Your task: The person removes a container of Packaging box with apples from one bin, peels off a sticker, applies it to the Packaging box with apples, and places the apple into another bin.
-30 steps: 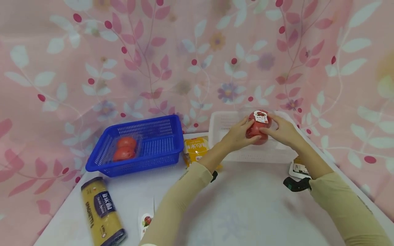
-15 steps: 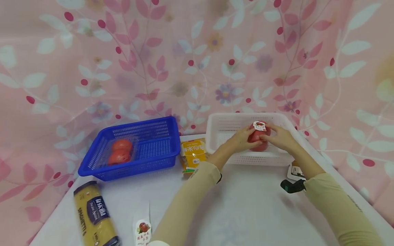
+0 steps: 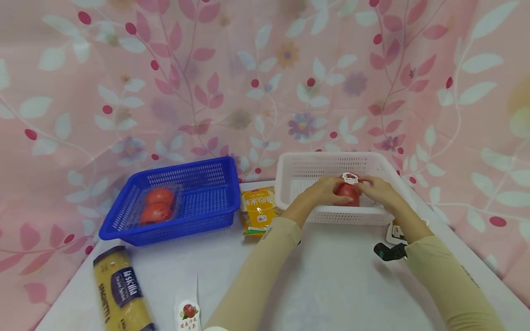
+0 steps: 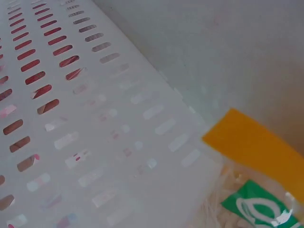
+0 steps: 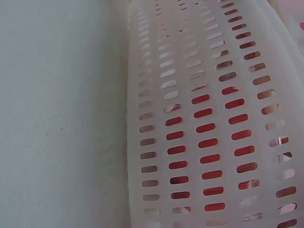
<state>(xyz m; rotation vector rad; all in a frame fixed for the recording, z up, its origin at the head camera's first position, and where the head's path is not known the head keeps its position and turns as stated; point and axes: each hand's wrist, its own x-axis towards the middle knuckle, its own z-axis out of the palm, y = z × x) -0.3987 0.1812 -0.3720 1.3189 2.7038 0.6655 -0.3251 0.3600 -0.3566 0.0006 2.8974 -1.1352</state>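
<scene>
In the head view, both hands reach into a white perforated basket (image 3: 372,215). Between them is a clear pack of red fruit (image 3: 346,193) bearing a white label (image 3: 350,178). The left hand (image 3: 320,191) grips the pack's left side and the right hand (image 3: 377,187) its right side. The pack sits low inside the basket, its bottom hidden by the front wall. Both wrist views show that wall from outside, with red showing through the slots (image 5: 209,142), and neither hand in sight.
A blue basket (image 3: 211,219) holding a pack of two red fruits (image 3: 157,207) stands left. A yellow food bag (image 3: 260,209) lies between the baskets. Spaghetti (image 3: 122,289) and a white label strip (image 3: 188,312) lie in front. A small white pack (image 3: 395,233) is beside the right forearm.
Both hands have lowered the pack of red fruit from above the white basket's front wall down into the basket. The head view has shifted slightly, and both hands still hold the pack.
</scene>
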